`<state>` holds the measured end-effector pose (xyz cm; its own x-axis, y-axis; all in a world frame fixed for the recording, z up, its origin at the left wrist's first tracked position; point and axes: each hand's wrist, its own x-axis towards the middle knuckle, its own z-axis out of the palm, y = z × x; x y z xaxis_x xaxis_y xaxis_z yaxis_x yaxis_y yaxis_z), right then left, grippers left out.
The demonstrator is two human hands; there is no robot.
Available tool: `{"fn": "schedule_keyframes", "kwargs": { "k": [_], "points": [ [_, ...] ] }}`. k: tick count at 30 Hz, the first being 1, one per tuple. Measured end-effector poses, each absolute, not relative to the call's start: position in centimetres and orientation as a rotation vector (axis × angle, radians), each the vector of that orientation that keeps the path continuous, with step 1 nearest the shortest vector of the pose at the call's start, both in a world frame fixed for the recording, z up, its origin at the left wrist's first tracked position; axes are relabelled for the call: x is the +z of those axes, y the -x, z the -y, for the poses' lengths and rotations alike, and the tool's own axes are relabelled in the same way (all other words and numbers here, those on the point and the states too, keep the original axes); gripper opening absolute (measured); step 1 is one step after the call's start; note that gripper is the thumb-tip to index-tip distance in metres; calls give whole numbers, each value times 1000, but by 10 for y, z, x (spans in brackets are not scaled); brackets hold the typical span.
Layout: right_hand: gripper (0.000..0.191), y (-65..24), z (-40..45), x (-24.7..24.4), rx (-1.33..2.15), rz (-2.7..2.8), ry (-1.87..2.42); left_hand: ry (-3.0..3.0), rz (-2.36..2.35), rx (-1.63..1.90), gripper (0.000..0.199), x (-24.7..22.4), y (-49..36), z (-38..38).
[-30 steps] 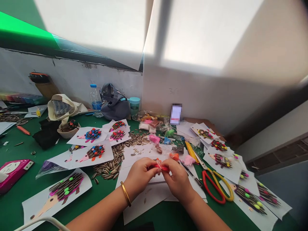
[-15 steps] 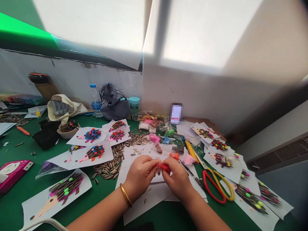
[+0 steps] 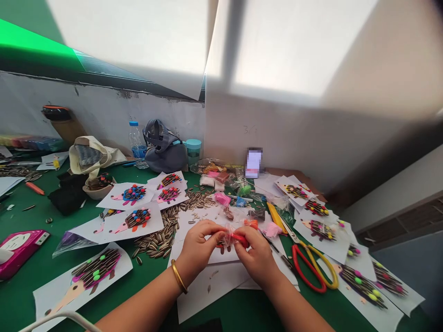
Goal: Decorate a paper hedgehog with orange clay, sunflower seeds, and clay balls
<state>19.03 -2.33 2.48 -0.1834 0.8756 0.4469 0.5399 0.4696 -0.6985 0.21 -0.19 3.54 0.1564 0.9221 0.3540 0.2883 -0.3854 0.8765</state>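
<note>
Between my two hands is a small clear plastic bag (image 3: 228, 235) with red clay (image 3: 239, 239) in it. My left hand (image 3: 199, 246), a gold bangle at its wrist, pinches the clear end of the bag. Thumb and fingers of my right hand (image 3: 255, 254) are closed on the red part. Both hands are above white paper sheets (image 3: 221, 276); a brown clay shape shows on the paper just below them, mostly hidden. Orange clay (image 3: 251, 224) and pink clay (image 3: 272, 229) in wraps lie just beyond my right hand.
Red-and-yellow scissors (image 3: 308, 263), a black pen (image 3: 278, 253) and a yellow cutter (image 3: 275, 219) lie on the right. Sunflower seeds (image 3: 159, 235) are heaped left of the paper. Hedgehog pictures (image 3: 93, 272) lie on both sides. A phone (image 3: 254, 162) leans on the wall.
My hands have drawn slightly apart, and more of the clear plastic shows between them. The brown shape on the paper below is a little more exposed.
</note>
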Motion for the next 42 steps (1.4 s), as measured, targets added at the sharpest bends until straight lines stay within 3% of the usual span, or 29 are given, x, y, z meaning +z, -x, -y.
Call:
{"fn": "schedule_keyframes", "kwargs": {
  "k": [13,20,24,35,42],
  "points": [
    [35,-212,7,14,306,1833,1331,-989,-993,1113,30,42,-6,0],
    [25,-240,-8,5,-100,1960,1548,-910,-931,1160,33,35,-4,-3],
    [21,-240,-9,0,-184,2001,1590,-750,-907,1086,47,38,-7,-2],
    [26,-235,-5,6,-167,1982,1600,-626,-681,1093,31,39,-6,1],
    [21,-210,12,24,-56,1949,1299,-661,-647,1013,29,40,-10,6]
  ]
}}
